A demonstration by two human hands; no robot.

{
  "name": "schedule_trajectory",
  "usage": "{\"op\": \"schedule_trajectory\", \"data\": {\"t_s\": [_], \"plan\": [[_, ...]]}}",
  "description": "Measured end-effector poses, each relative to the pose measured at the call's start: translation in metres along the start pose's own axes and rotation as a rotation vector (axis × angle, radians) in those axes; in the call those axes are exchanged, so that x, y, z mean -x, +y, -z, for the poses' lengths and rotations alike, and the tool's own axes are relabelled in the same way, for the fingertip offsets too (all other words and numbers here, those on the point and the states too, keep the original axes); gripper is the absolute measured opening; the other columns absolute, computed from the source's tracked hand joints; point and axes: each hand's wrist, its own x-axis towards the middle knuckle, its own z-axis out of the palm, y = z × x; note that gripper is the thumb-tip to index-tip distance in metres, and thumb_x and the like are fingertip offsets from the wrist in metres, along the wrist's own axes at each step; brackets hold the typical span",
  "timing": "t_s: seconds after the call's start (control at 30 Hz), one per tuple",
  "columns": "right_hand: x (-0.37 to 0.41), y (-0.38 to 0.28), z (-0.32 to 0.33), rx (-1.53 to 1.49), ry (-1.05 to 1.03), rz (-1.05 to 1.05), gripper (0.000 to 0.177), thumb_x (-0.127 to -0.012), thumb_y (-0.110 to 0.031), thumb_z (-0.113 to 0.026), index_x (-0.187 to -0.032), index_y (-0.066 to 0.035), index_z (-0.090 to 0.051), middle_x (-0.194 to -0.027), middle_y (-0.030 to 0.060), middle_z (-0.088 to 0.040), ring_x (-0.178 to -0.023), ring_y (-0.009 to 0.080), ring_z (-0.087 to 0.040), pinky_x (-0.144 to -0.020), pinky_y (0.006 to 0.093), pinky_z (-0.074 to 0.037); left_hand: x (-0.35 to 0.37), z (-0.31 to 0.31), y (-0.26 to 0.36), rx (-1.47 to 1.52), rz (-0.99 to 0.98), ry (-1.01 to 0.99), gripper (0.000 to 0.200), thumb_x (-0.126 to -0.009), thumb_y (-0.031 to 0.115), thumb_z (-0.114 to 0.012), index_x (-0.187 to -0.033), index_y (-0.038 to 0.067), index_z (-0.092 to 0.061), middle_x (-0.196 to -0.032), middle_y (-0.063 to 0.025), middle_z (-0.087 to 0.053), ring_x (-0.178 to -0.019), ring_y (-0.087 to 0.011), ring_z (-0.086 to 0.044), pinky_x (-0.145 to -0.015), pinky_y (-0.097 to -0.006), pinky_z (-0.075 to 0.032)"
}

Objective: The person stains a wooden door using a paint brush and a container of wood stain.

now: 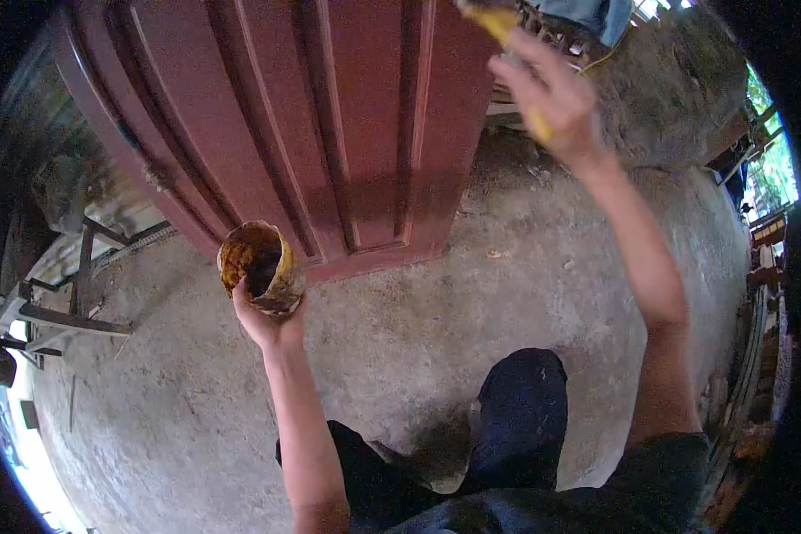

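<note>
My left hand [271,320] is wrapped around a stained, cut-open container [287,280], tilted so that its inside shows, coated in brown. It is held in front of the lower part of a dark red panelled door [374,142]. Up at the top right, my right hand [552,102] is closed on a yellow-handled paintbrush [494,22], smeared by motion. The brush's far end runs to the upper edge of the view, so its bristles are not clear. My right hand is beside the door's right edge.
Wooden framing [76,311] stands on the left. Blue cloth [587,13] is at the top right, behind my right hand. Long boards [748,356] lie along the right side. My knee [525,400] is over the concrete floor [187,427].
</note>
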Motion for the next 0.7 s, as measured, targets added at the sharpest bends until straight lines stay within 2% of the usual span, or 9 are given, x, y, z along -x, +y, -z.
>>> {"op": "schedule_trajectory", "data": {"t_s": [0.1,0.23,0.3,0.37,0.4,0.47,0.5,0.57,0.7], "plan": [[0.062,-0.046,-0.030,-0.078,-0.035,-0.038,0.032,-0.075,-0.001,-0.075,-0.106,-0.011,-0.074,-0.119,0.0162,-0.064,-0.106,0.0329,-0.066,-0.088,0.0383,-0.058,0.011,-0.005,-0.002,-0.016,0.026,-0.068,0.057,-0.088,0.041,-0.055,-0.139,0.020,-0.044,-0.141,-0.0071,-0.046,-0.129,-0.0299,-0.043,-0.104,-0.0547,-0.036],[0.161,-0.127,-0.040,-0.220,-0.300,-0.076,0.032,-0.076,-0.004,-0.071,-0.108,-0.009,-0.072,-0.125,0.0177,-0.059,-0.115,0.0361,-0.060,-0.096,0.0427,-0.054,0.021,-0.010,-0.003,-0.085,0.001,-0.010,0.056,-0.089,0.041,-0.053,-0.140,0.020,-0.043,-0.142,-0.0081,-0.045,-0.129,-0.0302,-0.043,-0.103,-0.0552,-0.037],[0.206,-0.155,-0.050,-0.230,-0.424,-0.015,0.029,-0.080,-0.010,-0.064,-0.109,-0.006,-0.066,-0.130,0.0199,-0.055,-0.118,0.0342,-0.058,-0.092,0.0374,-0.056,0.021,-0.012,-0.005,-0.089,0.005,0.001,0.056,-0.089,0.041,-0.053,-0.140,0.019,-0.044,-0.142,-0.0084,-0.045,-0.129,-0.0304,-0.043,-0.102,-0.0555,-0.037],[0.236,-0.189,-0.049,-0.403,-0.682,-0.195,0.030,-0.083,-0.013,-0.061,-0.112,-0.006,-0.063,-0.134,0.0197,-0.052,-0.117,0.0337,-0.059,-0.090,0.0398,-0.055,0.017,-0.008,-0.009,-0.091,-0.011,-0.002,0.057,-0.089,0.042,-0.052,-0.140,0.019,-0.043,-0.142,-0.0093,-0.045,-0.130,-0.0305,-0.043,-0.101,-0.0566,-0.038],[0.257,-0.197,-0.058,-0.403,-0.683,-0.207,0.030,-0.083,-0.013,-0.061,-0.112,-0.006,-0.063,-0.134,0.0197,-0.052,-0.117,0.0337,-0.059,-0.090,0.0398,-0.055,0.016,-0.007,-0.010,-0.102,-0.005,-0.002,0.057,-0.089,0.042,-0.052,-0.140,0.019,-0.043,-0.142,-0.0093,-0.045,-0.130,-0.0305,-0.043,-0.101,-0.0566,-0.038],[0.289,-0.206,-0.075,-0.615,-1.022,-0.196,0.026,-0.087,-0.016,-0.058,-0.110,-0.005,-0.063,-0.137,0.0177,-0.050,-0.113,0.0346,-0.059,-0.087,0.0416,-0.055,0.013,-0.010,-0.012,-0.094,0.056,-0.037,0.057,-0.089,0.043,-0.052,-0.140,0.019,-0.043,-0.142,-0.0095,-0.045,-0.129,-0.0306,-0.044,-0.101,-0.0567,-0.037],[0.295,-0.207,-0.084,-0.612,-1.013,-0.201,0.026,-0.087,-0.016,-0.058,-0.110,-0.005,-0.063,-0.137,0.0177,-0.050,-0.113,0.0346,-0.059,-0.087,0.0416,-0.055,0.014,-0.014,-0.011,-0.100,0.053,-0.045,0.057,-0.089,0.043,-0.052,-0.140,0.019,-0.043,-0.142,-0.0095,-0.045,-0.129,-0.0306,-0.044,-0.101,-0.0567,-0.037],[0.305,-0.209,-0.092,-0.686,-0.807,-0.235,0.023,-0.091,-0.016,-0.056,-0.109,-0.005,-0.064,-0.127,0.0175,-0.055,-0.110,0.0350,-0.061,-0.088,0.0421,-0.054,0.025,-0.018,-0.014,-0.157,0.016,-0.014,0.056,-0.089,0.043,-0.053,-0.139,0.019,-0.044,-0.142,-0.0091,-0.045,-0.128,-0.0309,-0.045,-0.100,-0.0556,-0.038],[0.290,-0.177,-0.104,-0.683,-0.827,-0.200,0.016,-0.091,-0.013,-0.056,-0.104,-0.011,-0.065,-0.118,0.0127,-0.060,-0.104,0.0301,-0.063,-0.080,0.0420,-0.056,0.022,-0.022,-0.019,-0.135,0.022,-0.002,0.053,-0.088,0.045,-0.051,-0.135,0.021,-0.049,-0.136,-0.0097,-0.052,-0.123,-0.0333,-0.048,-0.097,-0.0554,-0.040]]}}
